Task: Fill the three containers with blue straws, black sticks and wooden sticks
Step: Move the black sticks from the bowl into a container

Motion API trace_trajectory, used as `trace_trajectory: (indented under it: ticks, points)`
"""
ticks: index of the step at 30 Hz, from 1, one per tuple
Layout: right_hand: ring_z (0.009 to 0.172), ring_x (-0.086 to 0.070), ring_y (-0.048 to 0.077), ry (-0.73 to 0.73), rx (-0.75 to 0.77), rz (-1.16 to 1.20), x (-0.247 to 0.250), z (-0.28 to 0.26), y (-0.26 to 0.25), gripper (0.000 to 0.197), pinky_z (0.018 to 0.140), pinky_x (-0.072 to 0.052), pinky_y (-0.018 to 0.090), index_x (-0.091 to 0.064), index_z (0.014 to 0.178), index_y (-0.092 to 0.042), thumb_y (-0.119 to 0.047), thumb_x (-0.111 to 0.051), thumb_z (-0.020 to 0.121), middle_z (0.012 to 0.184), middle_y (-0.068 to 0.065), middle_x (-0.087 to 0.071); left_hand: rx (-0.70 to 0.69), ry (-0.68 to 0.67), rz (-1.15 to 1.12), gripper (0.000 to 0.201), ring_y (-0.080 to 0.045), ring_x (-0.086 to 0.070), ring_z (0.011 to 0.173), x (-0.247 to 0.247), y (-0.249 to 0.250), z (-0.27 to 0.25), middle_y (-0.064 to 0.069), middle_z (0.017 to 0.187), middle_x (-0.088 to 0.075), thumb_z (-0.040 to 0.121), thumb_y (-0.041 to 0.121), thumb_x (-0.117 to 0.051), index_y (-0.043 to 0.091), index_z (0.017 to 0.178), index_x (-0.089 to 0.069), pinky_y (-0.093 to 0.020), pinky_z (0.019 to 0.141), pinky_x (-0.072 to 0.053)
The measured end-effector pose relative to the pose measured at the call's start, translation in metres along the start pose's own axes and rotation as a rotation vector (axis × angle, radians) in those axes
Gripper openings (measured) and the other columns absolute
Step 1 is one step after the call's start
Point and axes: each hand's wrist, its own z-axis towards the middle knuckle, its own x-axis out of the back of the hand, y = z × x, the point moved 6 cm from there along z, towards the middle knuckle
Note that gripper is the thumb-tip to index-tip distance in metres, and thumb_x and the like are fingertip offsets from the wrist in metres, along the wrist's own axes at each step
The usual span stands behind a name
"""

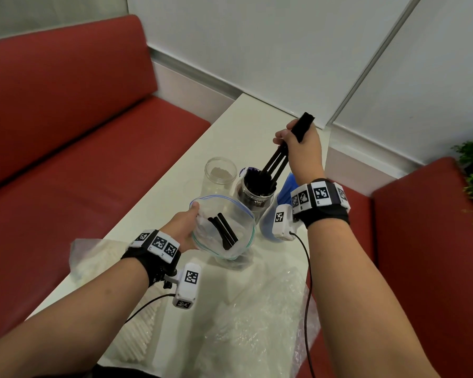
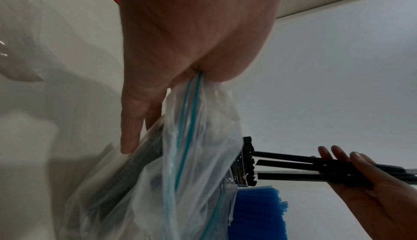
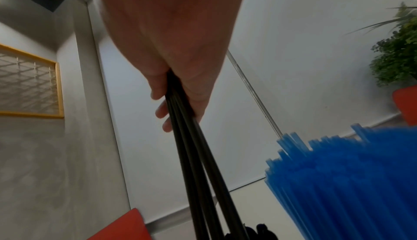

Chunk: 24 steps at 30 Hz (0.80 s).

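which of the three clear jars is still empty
The clear round jar farthest left is empty. The middle jar holds black sticks, and the right one holds blue straws.

My white table (image 1: 230, 126) runs from the lower middle of the frame up toward the wall. Standing on it mid-frame are an empty clear jar (image 1: 219, 173), a jar of black sticks (image 1: 256, 192) just right of it, and a container of blue straws (image 1: 279, 211) further right. Crinkled clear plastic (image 1: 257, 323) lies across the lower part.

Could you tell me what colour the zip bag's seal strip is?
Blue-green, on the zip bag; clearest in the left wrist view.
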Motion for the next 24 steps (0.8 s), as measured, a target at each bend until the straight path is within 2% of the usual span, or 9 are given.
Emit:
trace_trajectory:
  ticks: [4,7,9,11,14,15,19,21,24]
  points:
    - [0.083,-0.071,0.026,0.149,0.065,0.144,0.009,-0.003,-0.002,0.012,0.092,-0.056,0.047,-0.049,0.1,-0.015,-0.003,-0.052,0.097,0.086,0.008,-0.065,-0.002,0.014,0.003,0.047,-0.037,-0.07,0.094,0.0,0.001,-0.001,-0.015,0.1,-0.074,0.098,0.054,-0.049,0.011,0.107,-0.063,-0.055,0.069,-0.058]
    - [0.089,-0.071,0.028,0.201,0.097,0.151,0.011,-0.006,0.0,0.012,0.096,-0.054,0.047,-0.049,0.1,-0.017,-0.006,-0.051,0.098,0.085,0.004,-0.067,0.001,0.003,0.006,0.047,-0.038,-0.069,0.099,-0.002,0.0,-0.002,-0.016,0.108,-0.072,0.099,0.054,-0.047,0.011,0.112,-0.062,-0.057,0.074,-0.057]
    - [0.091,-0.071,0.024,0.21,0.117,0.107,0.011,-0.007,0.004,0.01,0.093,-0.054,0.043,-0.049,0.101,-0.018,-0.009,-0.053,0.097,0.086,0.002,-0.068,0.0,0.007,0.011,0.049,-0.038,-0.068,0.1,-0.002,0.0,-0.002,-0.016,0.11,-0.071,0.099,0.054,-0.047,0.01,0.114,-0.061,-0.058,0.078,-0.056]
    - [0.088,-0.069,0.018,0.194,0.14,-0.006,0.007,-0.008,0.009,0.01,0.086,-0.052,0.032,-0.05,0.1,-0.019,-0.012,-0.056,0.094,0.086,-0.003,-0.068,0.0,0.018,0.008,0.049,-0.038,-0.067,0.102,-0.001,0.0,-0.001,-0.016,0.111,-0.07,0.099,0.054,-0.047,0.01,0.116,-0.061,-0.06,0.082,-0.055]
    - [0.085,-0.066,0.019,0.097,0.145,-0.119,-0.004,-0.015,0.019,0.011,0.074,-0.047,0.017,-0.051,0.096,-0.024,-0.015,-0.057,0.093,0.084,-0.006,-0.067,0.002,0.008,0.006,0.048,-0.038,-0.067,0.104,-0.001,-0.001,-0.001,-0.017,0.113,-0.07,0.099,0.054,-0.047,0.011,0.117,-0.06,-0.062,0.084,-0.054]
    - [0.084,-0.066,0.018,0.071,0.147,-0.135,-0.007,-0.018,0.021,0.012,0.073,-0.047,0.016,-0.051,0.094,-0.026,-0.016,-0.057,0.093,0.083,-0.006,-0.067,0.004,0.005,0.002,0.048,-0.038,-0.067,0.103,-0.001,-0.002,-0.001,-0.016,0.113,-0.07,0.099,0.054,-0.047,0.011,0.117,-0.061,-0.062,0.083,-0.054]
    - [0.084,-0.07,0.015,0.052,0.126,-0.088,-0.011,-0.02,0.02,0.016,0.077,-0.053,0.027,-0.052,0.09,-0.034,-0.019,-0.058,0.092,0.08,-0.01,-0.067,0.001,0.002,-0.011,0.048,-0.037,-0.068,0.1,0.0,-0.002,-0.004,-0.014,0.109,-0.072,0.099,0.054,-0.048,0.011,0.114,-0.062,-0.059,0.076,-0.056]
    - [0.083,-0.068,0.012,0.044,0.12,-0.093,-0.01,-0.019,0.021,0.015,0.077,-0.053,0.026,-0.053,0.092,-0.031,-0.017,-0.058,0.093,0.081,-0.01,-0.065,0.003,0.003,0.001,0.048,-0.037,-0.067,0.101,-0.001,-0.002,-0.005,-0.014,0.11,-0.071,0.099,0.054,-0.047,0.011,0.114,-0.062,-0.059,0.075,-0.056]
    - [0.08,-0.06,0.004,0.001,0.058,-0.168,-0.012,-0.017,0.032,0.008,0.076,-0.045,0.021,-0.058,0.096,-0.021,-0.015,-0.063,0.093,0.085,-0.013,-0.063,0.007,-0.004,0.008,0.048,-0.037,-0.068,0.1,-0.003,-0.002,-0.008,-0.015,0.11,-0.071,0.099,0.054,-0.046,0.011,0.114,-0.062,-0.057,0.072,-0.057]
